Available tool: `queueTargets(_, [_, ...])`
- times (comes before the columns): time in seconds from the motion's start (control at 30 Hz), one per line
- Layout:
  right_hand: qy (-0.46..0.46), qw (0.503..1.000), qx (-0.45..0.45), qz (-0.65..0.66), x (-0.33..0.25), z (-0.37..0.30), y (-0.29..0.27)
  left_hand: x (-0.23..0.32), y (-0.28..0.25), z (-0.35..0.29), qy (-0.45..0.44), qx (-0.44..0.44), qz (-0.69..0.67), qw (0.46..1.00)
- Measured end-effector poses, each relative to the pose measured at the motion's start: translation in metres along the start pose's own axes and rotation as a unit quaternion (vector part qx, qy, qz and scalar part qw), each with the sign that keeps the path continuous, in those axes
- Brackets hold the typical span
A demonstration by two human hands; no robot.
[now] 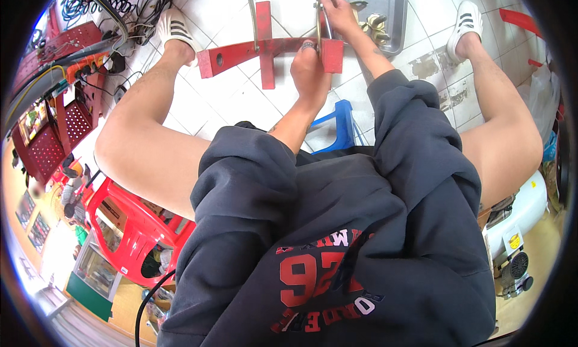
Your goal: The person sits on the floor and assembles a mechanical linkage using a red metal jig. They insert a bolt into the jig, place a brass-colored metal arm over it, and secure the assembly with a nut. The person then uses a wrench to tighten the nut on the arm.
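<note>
A red metal stand (232,59) lies across the far middle of the floor, with a short crosspiece and a block-shaped right end. My left hand (310,73) is closed against its bar, just left of that block; what its fingers grip is hidden. Beside it rises a thin, curved metal strip (320,21). My right hand (340,15) is bent at the upper part of this strip, its fingertips pinched together there on something too small to make out. Another curved metal strip (253,15) stands farther left, meeting the bar near the crosspiece.
A grey metal tray (394,43) with several small metal parts (376,28) lies right of my right hand. A blue plastic stool (343,127) is under my forearms. Black cables (141,9) tangle at far left, near a red perforated rack (78,121). A red plastic chair (114,250) stands at left.
</note>
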State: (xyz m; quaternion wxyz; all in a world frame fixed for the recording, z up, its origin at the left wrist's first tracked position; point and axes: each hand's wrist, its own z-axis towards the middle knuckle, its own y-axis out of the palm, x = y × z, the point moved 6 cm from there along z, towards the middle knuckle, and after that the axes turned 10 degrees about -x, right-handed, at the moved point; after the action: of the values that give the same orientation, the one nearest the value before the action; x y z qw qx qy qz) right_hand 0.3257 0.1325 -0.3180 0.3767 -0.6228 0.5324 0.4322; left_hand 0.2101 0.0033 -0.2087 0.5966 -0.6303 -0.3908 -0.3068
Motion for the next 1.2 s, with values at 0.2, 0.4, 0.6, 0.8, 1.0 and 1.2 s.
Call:
queueTargets(0.2, [0.004,0.995,-0.015,-0.098,0.023,-0.011,0.0,-0.007,0.004,0.003,-0.007,0.008,0.038,0.999])
queueTargets(0.4, [-0.019,0.99,0.033,-0.136,0.06,-0.056,0.004,0.0,0.002,0.0,-0.017,0.027,0.006,0.999])
queueTargets(0.6, [-0.044,0.951,-0.065,-0.298,0.059,-0.085,0.007,0.003,0.001,-0.004,-0.032,0.018,-0.017,0.999])
queueTargets(0.8, [-0.112,0.952,-0.068,-0.276,0.092,-0.088,0.014,0.002,0.005,-0.003,0.003,0.031,-0.043,0.999])
queueTargets(1.0, [0.138,0.982,-0.116,0.047,0.085,-0.07,-0.005,0.005,0.003,-0.003,-0.004,-0.008,-0.022,1.0])
queueTargets(1.2, [0.219,0.963,-0.134,-0.083,0.053,-0.045,-0.008,0.005,0.006,-0.005,-0.028,-0.019,-0.074,0.997])
